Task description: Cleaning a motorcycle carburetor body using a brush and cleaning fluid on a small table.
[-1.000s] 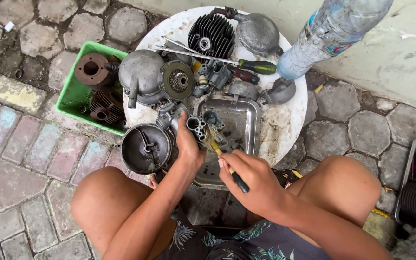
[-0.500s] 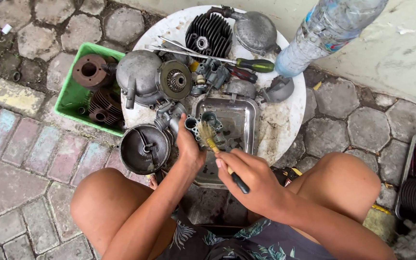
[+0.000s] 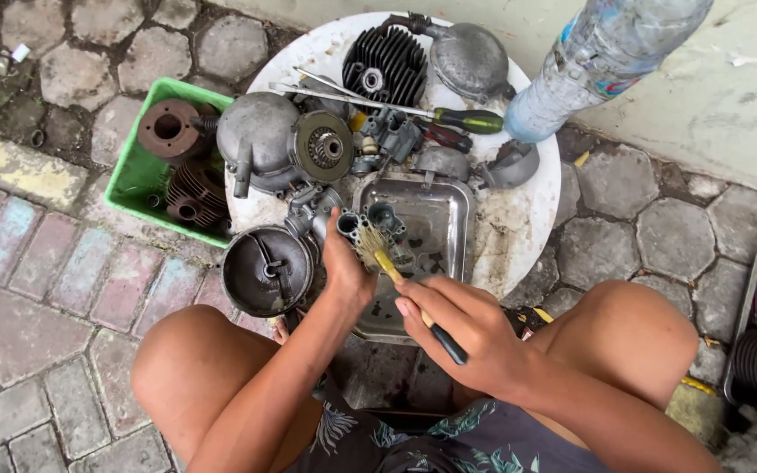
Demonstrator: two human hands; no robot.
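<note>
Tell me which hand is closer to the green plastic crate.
Left. The left hand grips a metal part near the table's left side, toward the green crate; the right hand holds a brush farther right.

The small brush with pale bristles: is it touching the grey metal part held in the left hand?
Touching. The head view shows the small brush's pale bristles pressed against the grey metal part; no gap is visible.

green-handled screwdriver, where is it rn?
Head view, upper middle: the green-handled screwdriver lies across the far side of the round white table, between the black finned cylinder head and the plastic bottle.
</note>
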